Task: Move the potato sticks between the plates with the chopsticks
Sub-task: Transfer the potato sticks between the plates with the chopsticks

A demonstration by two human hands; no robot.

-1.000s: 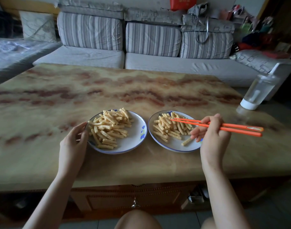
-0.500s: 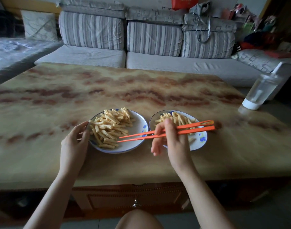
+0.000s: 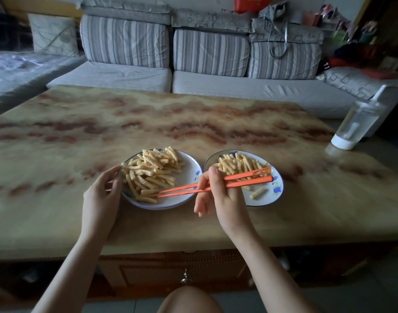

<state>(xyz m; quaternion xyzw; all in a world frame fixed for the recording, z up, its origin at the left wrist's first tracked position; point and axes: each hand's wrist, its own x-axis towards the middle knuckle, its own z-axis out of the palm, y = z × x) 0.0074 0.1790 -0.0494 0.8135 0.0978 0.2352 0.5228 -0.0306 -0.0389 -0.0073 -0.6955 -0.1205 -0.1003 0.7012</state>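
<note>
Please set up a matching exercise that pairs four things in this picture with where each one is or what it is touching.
Things:
1. chopsticks
2. left hand
3. water bottle
4. lone potato stick

Places:
A. on the rim of the left plate
B. far right edge of the table
C. near side of the right plate, apart from the pile
D. in the right hand, tips at the left plate's sticks

Pairs: 1-D, 2-A, 3-B, 4-C

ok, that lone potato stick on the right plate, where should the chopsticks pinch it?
Probably mid-length, tips closing across its short width from above. The lone stick lies flat and diagonal on the bare part of the right plate, apart from the pile, so both long sides are free. The chopsticks are over the left plate now.
</note>
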